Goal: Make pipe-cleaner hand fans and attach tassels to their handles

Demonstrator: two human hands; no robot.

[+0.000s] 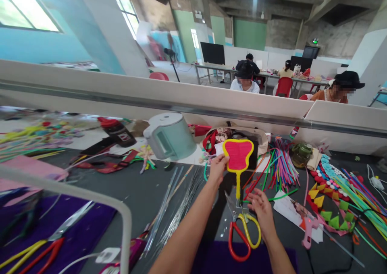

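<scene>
Across the lower part of my head view runs the dark desk (121, 189), strewn with craft stock; a long white partition (90, 94) closes off its far side, with seated people (244, 82) beyond. One purple cloth (81, 221) lies at left under large scissors (62, 229) with yellow and red handles; another purple cloth (214, 260) shows at the near edge, between my forearms. Pale blue-green pitcher (177, 139) at the back, left of centre; dark bottle with red lid (117, 133) farther left. Bundle of coloured stems (282, 165) stands right of centre. Second scissors (242, 225), one handle red, one yellow, rest between my wrists, blades parted and pointing away. Pink paddle with yellow rim (238, 155) is upright above the desk, centre-right, its yellow stick pointing down. My left hand (217, 171) pinches its rim at the left side. My right hand (261, 205) is near the stick's lower end, fingers loosely spread; I cannot tell if the fingertips touch the green stem (284, 195) beside them. Pink glue gun (310, 229) lies right of that hand, near green and yellow triangles (334, 219).
</scene>
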